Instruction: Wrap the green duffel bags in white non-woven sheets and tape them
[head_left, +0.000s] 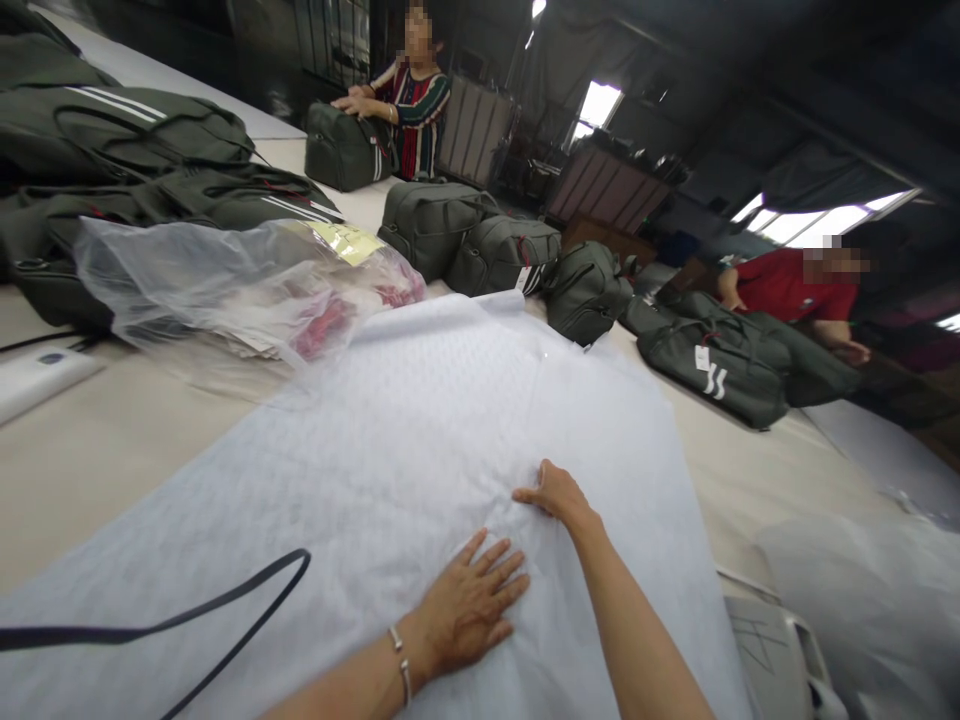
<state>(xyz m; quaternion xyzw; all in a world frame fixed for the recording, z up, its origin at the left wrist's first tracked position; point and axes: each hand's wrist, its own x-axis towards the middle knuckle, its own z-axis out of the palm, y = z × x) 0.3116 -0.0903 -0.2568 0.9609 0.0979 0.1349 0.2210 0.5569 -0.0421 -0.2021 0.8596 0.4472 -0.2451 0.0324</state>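
Observation:
A large, thin white sheet [420,430] with a faint texture and wrinkles lies over the table in front of me. My left hand [469,610], with a bracelet on its wrist, rests flat on it with the fingers spread. Just beyond and to the right, my right hand [559,495] has its fingers curled down onto the same sheet, where small creases run towards the thumb. The tips of those fingers are hidden. A dark strap [225,597] loops across the sheet at the lower left.
Dark green duffel bags [502,255] line the table's far side, with more piled at left [150,130]. A clear plastic bag [187,290] lies near them. A grey plastic case [772,640] sits at lower right. One person [420,110] handles a bag; another [795,290] stands at right.

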